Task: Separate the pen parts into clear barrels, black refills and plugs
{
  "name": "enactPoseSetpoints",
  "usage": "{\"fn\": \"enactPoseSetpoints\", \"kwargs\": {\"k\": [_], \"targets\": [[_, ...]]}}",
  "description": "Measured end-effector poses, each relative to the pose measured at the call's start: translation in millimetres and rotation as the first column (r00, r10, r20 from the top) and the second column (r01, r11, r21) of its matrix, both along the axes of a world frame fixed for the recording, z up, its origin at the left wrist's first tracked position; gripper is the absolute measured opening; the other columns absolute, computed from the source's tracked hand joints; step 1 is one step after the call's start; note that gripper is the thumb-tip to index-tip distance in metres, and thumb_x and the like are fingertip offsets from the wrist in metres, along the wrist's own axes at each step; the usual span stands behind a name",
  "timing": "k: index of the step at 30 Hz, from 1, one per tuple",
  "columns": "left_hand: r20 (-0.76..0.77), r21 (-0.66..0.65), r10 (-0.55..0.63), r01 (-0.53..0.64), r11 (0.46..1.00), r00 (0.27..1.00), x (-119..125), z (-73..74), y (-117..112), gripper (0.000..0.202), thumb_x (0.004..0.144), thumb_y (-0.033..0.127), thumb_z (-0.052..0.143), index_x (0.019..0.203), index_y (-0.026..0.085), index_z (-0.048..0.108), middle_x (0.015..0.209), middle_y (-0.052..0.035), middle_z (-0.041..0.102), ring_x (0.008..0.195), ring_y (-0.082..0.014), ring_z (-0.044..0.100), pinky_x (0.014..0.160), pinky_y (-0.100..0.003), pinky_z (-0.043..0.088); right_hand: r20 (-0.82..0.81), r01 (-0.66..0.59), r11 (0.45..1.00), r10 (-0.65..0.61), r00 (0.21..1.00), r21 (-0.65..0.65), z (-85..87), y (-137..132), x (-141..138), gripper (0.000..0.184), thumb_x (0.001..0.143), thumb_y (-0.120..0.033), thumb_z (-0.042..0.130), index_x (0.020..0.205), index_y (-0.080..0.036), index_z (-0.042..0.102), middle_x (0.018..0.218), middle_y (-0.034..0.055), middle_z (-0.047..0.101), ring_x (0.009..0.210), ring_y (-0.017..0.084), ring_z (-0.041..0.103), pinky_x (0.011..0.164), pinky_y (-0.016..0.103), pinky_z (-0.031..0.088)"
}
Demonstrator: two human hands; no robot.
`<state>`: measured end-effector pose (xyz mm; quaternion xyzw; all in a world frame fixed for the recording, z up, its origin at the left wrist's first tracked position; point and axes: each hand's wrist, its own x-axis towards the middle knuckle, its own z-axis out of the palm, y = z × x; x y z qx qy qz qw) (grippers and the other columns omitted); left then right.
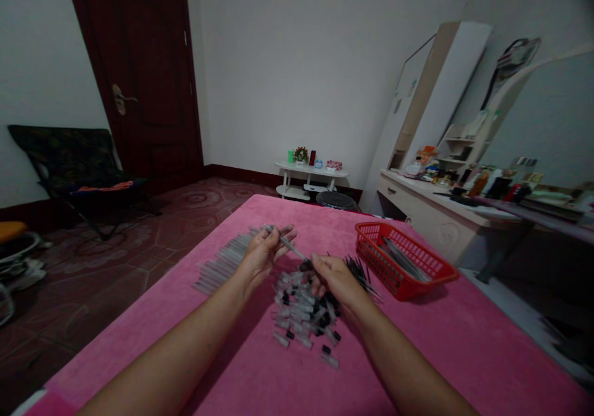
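Left hand (265, 250) pinches a clear tube (288, 243) at its far-left end. Right hand (335, 278) closes its fingers on the near-right end. The tube's long axis runs diagonally between the hands, above the cap pile (301, 320).

I see a pink cloth cover (260, 366) on the table; it looks matt and a little fuzzy, like towel fabric. The thin clear plastic tube (290, 246) looks smooth and half transparent, the same as the row of clear plastic tubes (223, 261). The heap of small clear and black plastic caps (301, 317) shines a little. The red plastic lattice basket (436, 277) is slightly glossy. The dark red wooden door (153, 94) looks varnished.
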<state>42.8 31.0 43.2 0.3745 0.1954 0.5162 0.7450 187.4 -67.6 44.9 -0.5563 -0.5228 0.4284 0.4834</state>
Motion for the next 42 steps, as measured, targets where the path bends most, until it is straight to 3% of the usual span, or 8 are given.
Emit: {"fn": "enactPoseSetpoints", "kwargs": {"k": [5, 10, 15, 19, 24, 29, 35, 42], "targets": [[0.041, 0.044, -0.04, 0.038, 0.998, 0.998, 3, -1.1, -7, 0.019, 0.079, 0.022, 0.067, 0.089, 0.015, 0.053, 0.103, -0.0087, 0.069, 0.095, -0.0202, 0.067, 0.083, -0.032, 0.054, -0.086, 0.009, 0.999, -0.012, 0.996, -0.036, -0.2, 0, 0, 0.049, 0.069, -0.061, 0.059, 0.067, -0.013, 0.061, 0.049, -0.0009, 0.056, 0.036, 0.006, 0.042, 0.037, 0.018, 0.027], [-0.036, 0.082, -0.116, 0.119, 0.99, 0.993, 2, 4.4, -15, 0.022, 0.075, 0.023, 0.07, 0.088, 0.013, 0.055, 0.092, -0.0088, 0.071, 0.087, -0.0219, 0.069, 0.073, -0.03, 0.056, -0.168, 0.013, 0.999, -0.021, 0.986, -0.05, 2.9, -2, 2, 0.045, 0.069, -0.058, 0.062, 0.063, -0.013, 0.058, 0.047, -0.003, 0.051, 0.036, 0.004, 0.035, 0.038, 0.019, 0.021], [-0.093, 0.065, -0.056, 0.062, 0.996, 0.994, 3, 5.4, -18, 0.024, 0.072, 0.026, 0.073, 0.081, 0.011, 0.056, 0.08, -0.008, 0.07, 0.08, -0.0209, 0.07, 0.061, -0.022, 0.055, 0.001, 0.092, 0.995, -0.092, 0.996, 0.048, 7.8, -5, 0, 0.034, 0.067, -0.046, 0.066, 0.061, -0.012, 0.061, 0.049, -0.0025, 0.052, 0.04, 0.006, 0.036, 0.041, 0.02, 0.024], [-0.092, 0.056, -0.024, 0.03, 0.998, 0.995, 3, 7.1, -20, 0.027, 0.07, 0.027, 0.075, 0.08, 0.012, 0.056, 0.078, -0.0071, 0.07, 0.08, -0.0221, 0.07, 0.064, -0.026, 0.056, 0.133, 0.188, 0.966, -0.213, 0.968, 0.178, 7.8, -4, -3, 0.025, 0.065, -0.037, 0.068, 0.06, -0.015, 0.06, 0.053, -0.0007, 0.057, 0.046, 0.01, 0.046, 0.045, 0.022, 0.033], [-0.098, 0.07, -0.009, 0.016, 0.997, 0.995, 3, 9.3, -21, 0.029, 0.069, 0.03, 0.076, 0.08, 0.012, 0.056, 0.078, -0.0072, 0.07, 0.079, -0.0216, 0.07, 0.065, -0.026, 0.057, 0.097, 0.084, 0.992, -0.094, 0.991, 0.095, 2.0, -2, -2, 0.047, 0.079, -0.056, 0.048, 0.06, -0.015, 0.059, 0.047, 0.0007, 0.055, 0.037, 0.009, 0.042, 0.039, 0.021, 0.029], [-0.108, 0.073, -0.005, 0.013, 0.997, 0.994, 3, 7.9, -21, 0.03, 0.068, 0.03, 0.076, 0.08, 0.012, 0.056, 0.077, -0.0071, 0.07, 0.078, -0.0211, 0.07, 0.061, -0.024, 0.056, 0.142, 0.174, 0.966, -0.202, 0.969, 0.19, 1.9, -2, -1, 0.027, 0.069, -0.04, 0.065, 0.063, -0.014, 0.062, 0.054, 0.0006, 0.058, 0.047, 0.011, 0.048, 0.044, 0.022, 0.034], [-0.109, 0.091, -0.014, 0.024, 0.996, 0.994, 3, 6.8, -20, 0.031, 0.068, 0.032, 0.076, 0.08, 0.012, 0.056, 0.078, -0.0068, 0.07, 0.078, -0.0205, 0.07, 0.06, -0.022, 0.055, 0.175, 0.133, 0.979, -0.159, 0.972, 0.152, -0.3, 0, 1, 0.043, 0.082, -0.05, 0.049, 0.059, -0.015, 0.059, 0.048, -0.0006, 0.053, 0.039, 0.009, 0.042, 0.041, 0.022, 0.029], [-0.094, 0.097, -0.005, 0.015, 0.995, 0.996, 3, 4.1, -18, 0.03, 0.067, 0.032, 0.076, 0.08, 0.012, 0.058, 0.078, -0.0058, 0.069, 0.078, -0.0197, 0.07, 0.062, -0.023, 0.056, 0.153, 0.184, 0.958, -0.22, 0.963, 0.218, 1.8, 0, 2, 0.022, 0.068, -0.036, 0.067, 0.069, -0.015, 0.063, 0.061, 0.0005, 0.059, 0.054, 0.013, 0.052, 0.05, 0.023, 0.038]]}}
